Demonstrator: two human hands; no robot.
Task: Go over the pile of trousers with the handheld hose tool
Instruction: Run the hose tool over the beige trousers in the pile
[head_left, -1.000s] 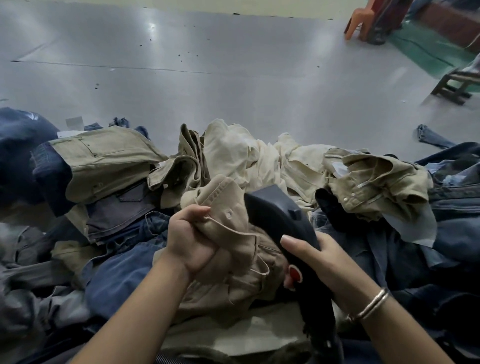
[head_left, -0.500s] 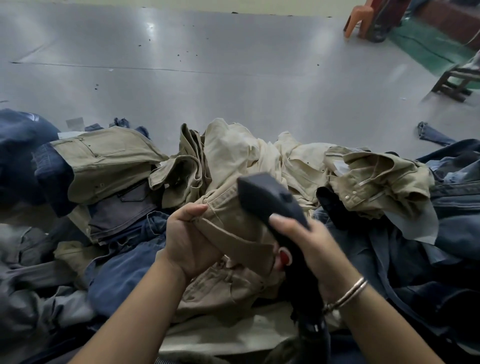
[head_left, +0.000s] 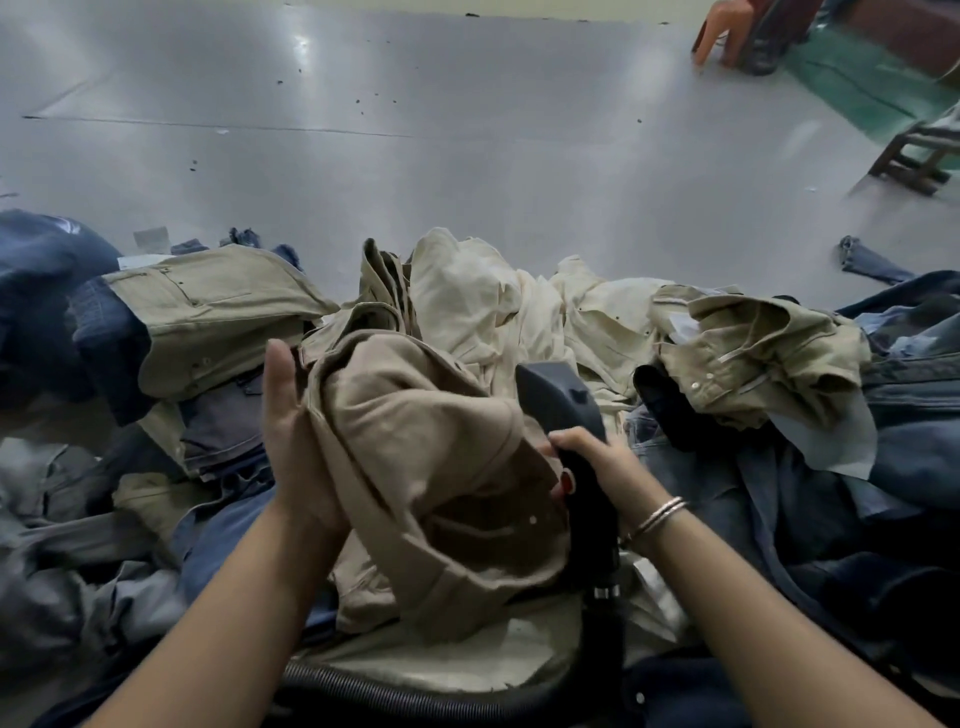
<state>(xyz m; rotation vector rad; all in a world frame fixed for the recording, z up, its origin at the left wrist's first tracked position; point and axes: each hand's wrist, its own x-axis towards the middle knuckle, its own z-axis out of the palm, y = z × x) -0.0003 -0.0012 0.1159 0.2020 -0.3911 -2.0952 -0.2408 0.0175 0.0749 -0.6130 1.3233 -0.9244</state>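
Now the khaki trousers have been turned over, supported by the flattened left hand; the hose tool stays gripped by the right hand, ready for this fresh side.

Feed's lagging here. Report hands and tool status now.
Left hand flat against tan cotton trousers. Right hand grips black handheld hose tool, partly behind them. No obstruction seen.

The khaki trousers cover the fingers of my left hand and much of the tool in my right hand. The hose runs off the bottom edge. The stool is cut by the right edge.
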